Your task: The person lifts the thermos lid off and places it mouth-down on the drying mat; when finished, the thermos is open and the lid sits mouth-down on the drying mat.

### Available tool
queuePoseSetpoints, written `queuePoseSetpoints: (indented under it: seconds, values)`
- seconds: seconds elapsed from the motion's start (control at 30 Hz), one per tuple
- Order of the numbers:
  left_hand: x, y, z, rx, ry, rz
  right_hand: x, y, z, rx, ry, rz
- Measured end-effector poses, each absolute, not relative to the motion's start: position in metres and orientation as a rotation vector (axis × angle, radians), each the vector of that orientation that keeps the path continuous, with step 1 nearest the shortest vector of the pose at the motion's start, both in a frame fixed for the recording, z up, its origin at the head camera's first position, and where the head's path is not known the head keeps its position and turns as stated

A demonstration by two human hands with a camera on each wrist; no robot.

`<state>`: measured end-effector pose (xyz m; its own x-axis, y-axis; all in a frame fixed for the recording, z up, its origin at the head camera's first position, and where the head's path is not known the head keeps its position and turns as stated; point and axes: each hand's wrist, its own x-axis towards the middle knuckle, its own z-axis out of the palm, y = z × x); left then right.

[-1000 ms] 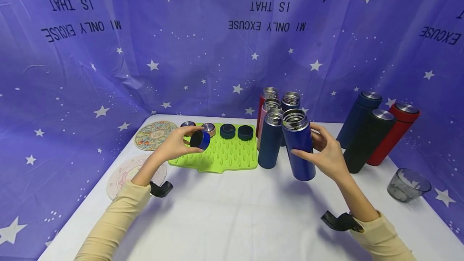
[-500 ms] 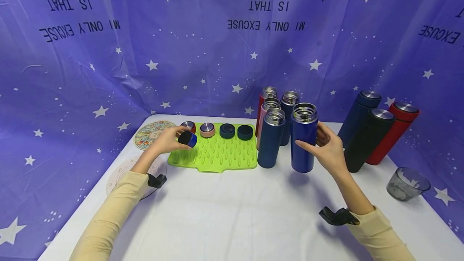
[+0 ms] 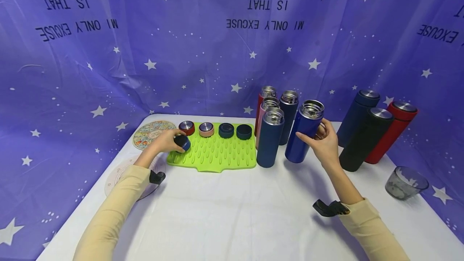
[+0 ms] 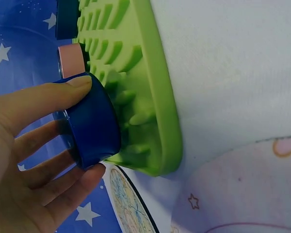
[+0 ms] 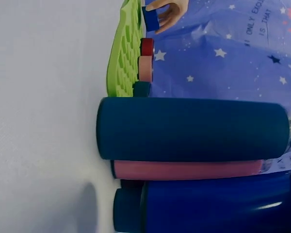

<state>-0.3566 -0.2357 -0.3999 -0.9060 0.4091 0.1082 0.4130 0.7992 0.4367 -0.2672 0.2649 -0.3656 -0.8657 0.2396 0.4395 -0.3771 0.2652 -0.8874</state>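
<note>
Holding a blue lid [image 3: 184, 141] over the left end of the green mat [image 3: 221, 156] and a blue bottle [image 3: 301, 136] above the white tabletop [image 3: 232, 216].
The left hand [image 3: 167, 141] has its grip clamped on the lid, near the red lid [image 3: 187, 128]; whether it touches the mat I cannot tell. The right hand [image 3: 324, 140] wraps its grip around the bottle: a narrow gap parts it from the navy bottle [image 3: 268, 144], a wider one from the black bottle [image 3: 364, 144].

The purple cloth [image 3: 203, 57] bears upside-down black lettering, "MI ONLY EXCUSE" and "IS THAT", upper left and upper centre; "EXCUSE" repeats upper right.
</note>
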Motion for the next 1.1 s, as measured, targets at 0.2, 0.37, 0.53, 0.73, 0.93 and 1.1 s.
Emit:
queuePoseSetpoints:
  seconds: [0.2, 0.37, 0.53, 0.73, 0.93, 1.1]
  values:
    - [-0.357, -0.238, -0.402, -0.653, -3.003, -0.717, -0.283, 0.263, -0.379, 0.144, -1.988, 1.714]
    - [-0.357, -0.239, -0.403, -0.615, -3.011, -0.737, -0.295, 0.258, -0.388, 0.122, -1.964, 1.722]
    - [-0.359, -0.241, -0.406, -0.602, -3.005, -0.754, -0.298, 0.250, -0.388, 0.106, -1.972, 1.727]
    - [-0.362, -0.240, -0.410, -0.612, -2.995, -0.769, -0.313, 0.248, -0.399, 0.069, -1.957, 1.732]
    - [-0.360, -0.240, -0.412, -0.609, -2.995, -0.781, -0.320, 0.245, -0.406, 0.051, -1.948, 1.732]
    - [-0.355, -0.239, -0.415, -0.630, -2.932, -0.762, -0.321, 0.243, -0.409, 0.090, -1.972, 1.701]
